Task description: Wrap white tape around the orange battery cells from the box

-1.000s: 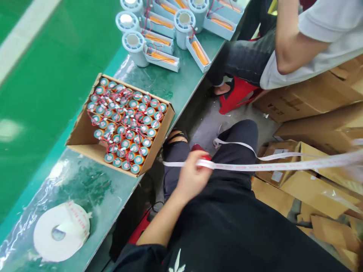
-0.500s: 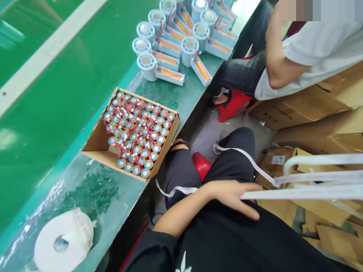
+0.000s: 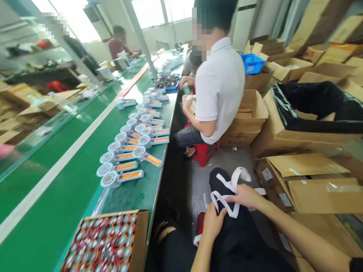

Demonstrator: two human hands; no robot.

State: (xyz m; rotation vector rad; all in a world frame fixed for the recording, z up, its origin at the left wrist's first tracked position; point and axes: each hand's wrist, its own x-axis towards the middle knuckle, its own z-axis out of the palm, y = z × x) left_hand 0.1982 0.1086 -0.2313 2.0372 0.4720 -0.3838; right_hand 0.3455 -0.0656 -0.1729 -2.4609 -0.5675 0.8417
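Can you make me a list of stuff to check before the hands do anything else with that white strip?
1. Left hand has a grip on the white strip: ok, fingers closed on a loop.
2. Right hand holds the strip too: ok.
3. Strip free of tangles: not ok, it lies in several loops over the knee.
4. Strip end visible: cannot tell.
5. Box of battery cells safely on the bench: ok, apart from both hands.
6. Person in the white shirt out of the way: ok, seated farther along the bench.
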